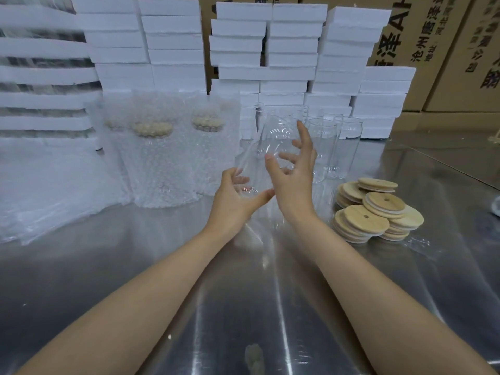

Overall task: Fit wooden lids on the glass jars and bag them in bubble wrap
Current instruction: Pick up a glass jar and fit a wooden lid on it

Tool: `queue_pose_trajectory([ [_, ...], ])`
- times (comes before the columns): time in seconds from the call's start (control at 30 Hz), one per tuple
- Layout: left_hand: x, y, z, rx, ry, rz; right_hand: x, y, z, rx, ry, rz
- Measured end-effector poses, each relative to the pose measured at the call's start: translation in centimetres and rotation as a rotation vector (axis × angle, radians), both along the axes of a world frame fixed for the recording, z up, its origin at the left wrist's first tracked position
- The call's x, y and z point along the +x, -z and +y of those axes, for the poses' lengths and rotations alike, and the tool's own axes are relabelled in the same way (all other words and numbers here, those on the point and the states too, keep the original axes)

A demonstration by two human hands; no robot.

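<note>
A clear jar (pixel 273 139) is hanging tilted in the air above the bench (pixel 243 293), its mouth leaning up and away and carrying no lid. The left hand (pixel 238 196) is gripping its lower end, thumb and fingers curling round the glass. The right hand (pixel 293 174) is standing apart from that grip with its fingers spread and loose, lying just beside or against the jar's side; whether it is actually bearing on the glass is hard to tell through the transparency. The task is looking partly done: at least three bagged jars (pixel 157 163) are standing to the left, each showing a wooden lid through the bubble wrap. A good deal is remaining, since several bare jars (pixel 346 147) are waiting upright behind the hands and a heap of lids (pixel 376 209) is lying to the right, near the right forearm. For the jar in hand, the lid and the bag are both still to come. Flat bags (pixel 54 190) are lying in a pile at the far left of the bench. White foam boxes (pixel 292 44) are standing stacked along the back, with cartons (pixel 446 50) behind them. Nothing is blocking the way to the lids, though the bare jars are standing close together and could be knocked.
</note>
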State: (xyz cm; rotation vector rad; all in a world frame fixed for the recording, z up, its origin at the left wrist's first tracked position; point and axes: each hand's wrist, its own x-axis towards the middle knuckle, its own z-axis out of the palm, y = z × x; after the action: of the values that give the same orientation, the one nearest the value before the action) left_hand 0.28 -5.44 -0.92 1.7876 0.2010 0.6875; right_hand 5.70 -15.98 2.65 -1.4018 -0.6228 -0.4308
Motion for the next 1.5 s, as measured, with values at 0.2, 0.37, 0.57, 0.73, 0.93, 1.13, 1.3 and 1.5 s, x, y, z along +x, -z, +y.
queue_pose_trajectory([
  [0.2, 0.4, 0.1, 0.1, 0.091, 0.058, 0.112, 0.5, -0.8, -0.8, -0.425, -0.001, -0.336],
  [0.37, 0.3, 0.2, 0.0, 0.076, 0.024, 0.104, 0.6, -1.5, -2.1, -0.467, 0.060, -0.372],
  [0.57, 0.5, 0.3, 0.1, 0.041, 0.014, 0.149, 3.4, -3.5, -7.2, -0.770, 0.876, -0.148],
  [0.73, 0.5, 0.0, 0.1, -0.007, 0.007, 0.156, 4.5, -3.1, -9.5, -1.220, 0.845, 0.442],
  [0.93, 0.5, 0.2, 0.0, -0.016, 0.036, 0.157, 4.8, -2.4, -10.0, -1.153, 0.740, 0.473],
  [1.13, 0.8, 0.6, 0.3, -0.004, 0.050, 0.171, 3.8, -2.6, -8.3, -0.638, 0.650, 0.135],
  [1.3, 0.9, 0.4, 0.4, 0.003, -0.010, 0.153, 2.5, -3.7, -5.3, 0.086, -0.098, 0.729],
  [1.5, 0.8, 0.4, 0.6, -0.018, -0.080, 0.131, 1.7, -3.1, -4.6, 0.124, -0.596, 1.036],
])
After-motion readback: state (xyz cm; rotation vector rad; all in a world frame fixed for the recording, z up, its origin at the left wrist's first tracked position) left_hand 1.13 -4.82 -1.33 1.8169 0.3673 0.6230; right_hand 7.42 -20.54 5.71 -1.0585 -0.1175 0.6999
